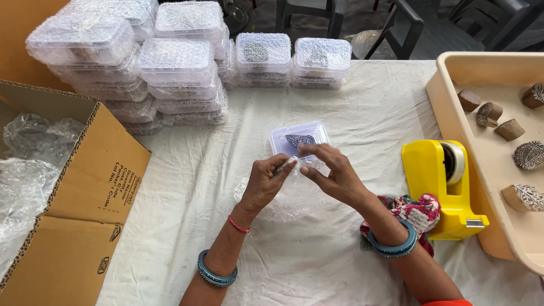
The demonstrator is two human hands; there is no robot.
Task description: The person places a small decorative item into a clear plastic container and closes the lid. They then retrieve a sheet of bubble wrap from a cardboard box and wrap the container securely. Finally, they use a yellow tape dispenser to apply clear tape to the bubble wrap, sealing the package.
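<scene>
A small clear plastic box (299,137) with a dark carved block inside lies on the white cloth, on top of a sheet of bubble wrap (286,195). My left hand (266,180) pinches the edge of the bubble wrap at the box's near side. My right hand (331,170) rests its fingers on the box's lid and front edge, also touching the wrap. Both wrists wear blue bangles.
Stacks of bubble-wrapped boxes (170,62) stand at the back left. An open cardboard carton (85,181) with bubble wrap sits left. A yellow tape dispenser (445,184) and a beige tray (453,85) of carved wooden blocks are right. Dark chairs stand behind the table.
</scene>
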